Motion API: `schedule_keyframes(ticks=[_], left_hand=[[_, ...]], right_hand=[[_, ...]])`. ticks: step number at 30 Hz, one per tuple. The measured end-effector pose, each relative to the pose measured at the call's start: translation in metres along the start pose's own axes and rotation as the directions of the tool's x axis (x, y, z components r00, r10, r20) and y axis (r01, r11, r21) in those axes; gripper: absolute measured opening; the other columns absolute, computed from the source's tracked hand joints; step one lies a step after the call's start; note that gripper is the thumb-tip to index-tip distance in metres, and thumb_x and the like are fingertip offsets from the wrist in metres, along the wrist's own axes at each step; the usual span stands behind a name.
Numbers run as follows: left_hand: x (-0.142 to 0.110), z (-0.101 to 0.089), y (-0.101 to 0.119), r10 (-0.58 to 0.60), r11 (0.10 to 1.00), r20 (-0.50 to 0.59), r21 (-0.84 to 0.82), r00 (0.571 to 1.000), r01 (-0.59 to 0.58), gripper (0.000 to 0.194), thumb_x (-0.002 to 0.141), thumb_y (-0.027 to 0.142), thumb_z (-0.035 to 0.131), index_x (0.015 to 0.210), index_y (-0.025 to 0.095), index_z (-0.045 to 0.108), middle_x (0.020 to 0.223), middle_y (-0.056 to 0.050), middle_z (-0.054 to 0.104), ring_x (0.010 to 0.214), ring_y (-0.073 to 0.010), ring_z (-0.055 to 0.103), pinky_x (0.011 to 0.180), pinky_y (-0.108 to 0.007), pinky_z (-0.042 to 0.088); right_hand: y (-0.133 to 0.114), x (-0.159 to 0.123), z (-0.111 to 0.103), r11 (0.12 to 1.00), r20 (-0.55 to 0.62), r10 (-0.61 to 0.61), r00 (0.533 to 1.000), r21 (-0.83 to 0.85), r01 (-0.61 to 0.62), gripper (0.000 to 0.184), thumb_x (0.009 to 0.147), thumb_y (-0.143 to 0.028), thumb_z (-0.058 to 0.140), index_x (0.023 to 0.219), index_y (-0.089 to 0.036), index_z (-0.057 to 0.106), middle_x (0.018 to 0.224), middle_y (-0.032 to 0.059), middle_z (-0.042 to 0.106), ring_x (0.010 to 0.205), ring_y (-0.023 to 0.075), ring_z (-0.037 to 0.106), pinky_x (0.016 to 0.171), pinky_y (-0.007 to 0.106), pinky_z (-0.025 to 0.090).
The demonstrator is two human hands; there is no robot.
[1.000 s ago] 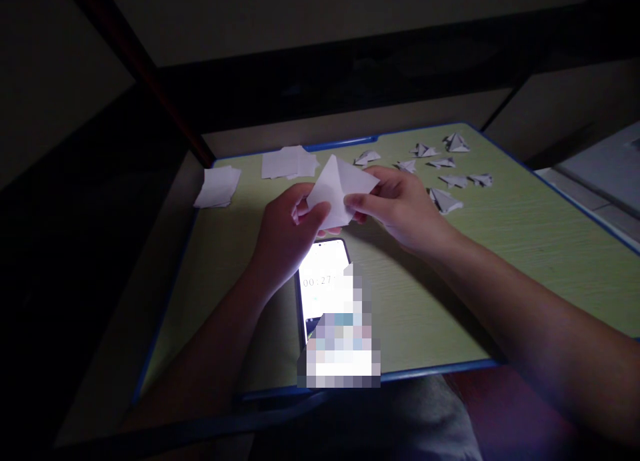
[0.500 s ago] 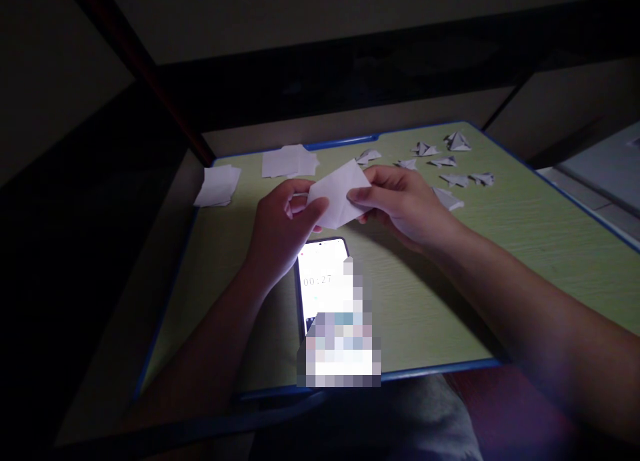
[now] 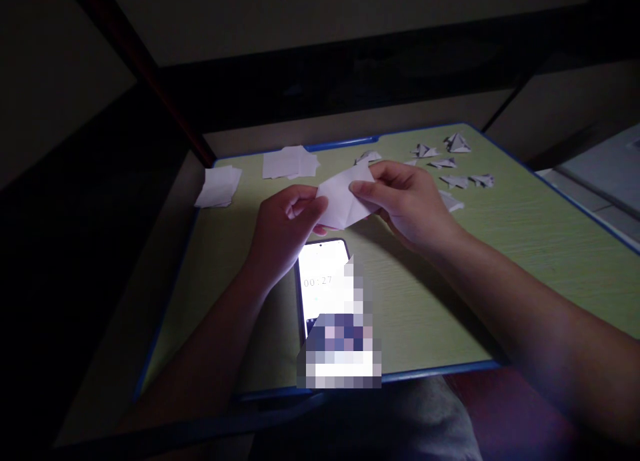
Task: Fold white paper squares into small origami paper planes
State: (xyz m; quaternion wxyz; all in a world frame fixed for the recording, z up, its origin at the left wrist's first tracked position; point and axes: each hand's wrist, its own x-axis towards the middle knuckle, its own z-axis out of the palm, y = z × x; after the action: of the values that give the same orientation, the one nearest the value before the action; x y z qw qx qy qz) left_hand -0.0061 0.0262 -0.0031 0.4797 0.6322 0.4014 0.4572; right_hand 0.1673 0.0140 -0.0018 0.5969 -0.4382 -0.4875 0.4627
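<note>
A small folded sheet of white paper (image 3: pixel 341 198) is held up above the table between both hands. My left hand (image 3: pixel 287 224) pinches its left edge, thumb in front and fingers behind. On the other side, my right hand (image 3: pixel 405 198) grips the upper right part, its thumb lying flat on the face of the paper. A crease shows near the paper's lower edge. The fingertips behind the sheet are mostly hidden. Below the hands lies a phone (image 3: pixel 323 268) with a lit screen reading 00:27; its lower part is blurred out.
Two stacks of white paper, the left stack (image 3: pixel 219 186) and the middle stack (image 3: pixel 287 162), lie at the back of the green table (image 3: pixel 215 268). Several folded paper pieces (image 3: pixel 457 143) sit at the back right. A blue rim (image 3: pixel 440 368) edges the table.
The paper and my right hand have shifted slightly to the right. My right thumb sits a little higher on the sheet. Both hands keep their hold.
</note>
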Motion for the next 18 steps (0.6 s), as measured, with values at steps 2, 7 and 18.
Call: schedule_keyframes(ticks=[2,7,18], left_hand=[[0.0003,-0.0001,-0.0008,-0.001,1.0,-0.016,-0.007,1.0,0.001,0.015,0.075,0.028,0.065,0.08,0.014,0.063,0.078,-0.004,0.07,0.066,-0.0145,0.069,0.051,-0.021,0.059],[0.001,-0.0009,-0.0032,-0.001,1.0,-0.033,-0.028,0.999,0.0,0.012,0.075,0.026,0.065,0.076,0.015,0.063,0.07,-0.001,0.066,0.059,-0.012,0.065,0.048,-0.02,0.057],[-0.0005,0.0001,-0.0022,-0.027,1.0,0.078,0.019,0.997,0.025,0.02,0.074,0.029,0.066,0.089,0.016,0.063,0.083,-0.006,0.073,0.068,-0.014,0.068,0.049,-0.02,0.053]], right_hand=[[0.0007,0.0001,0.0003,1.0,0.005,0.018,1.0,0.013,-0.018,0.012,0.068,-0.021,0.075,0.065,-0.019,0.064,0.056,-0.0028,0.058,0.049,0.0093,0.049,0.048,0.026,0.038],[0.0037,0.0006,-0.0002,1.0,0.011,0.028,1.0,-0.008,-0.028,0.011,0.07,-0.024,0.074,0.067,-0.017,0.067,0.056,-0.003,0.059,0.049,0.0088,0.049,0.048,0.025,0.038],[0.0032,0.0004,-0.0038,0.994,0.056,0.018,0.998,-0.111,-0.012,0.011,0.07,-0.024,0.076,0.075,-0.015,0.073,0.065,0.0005,0.066,0.057,0.0105,0.055,0.053,0.026,0.041]])
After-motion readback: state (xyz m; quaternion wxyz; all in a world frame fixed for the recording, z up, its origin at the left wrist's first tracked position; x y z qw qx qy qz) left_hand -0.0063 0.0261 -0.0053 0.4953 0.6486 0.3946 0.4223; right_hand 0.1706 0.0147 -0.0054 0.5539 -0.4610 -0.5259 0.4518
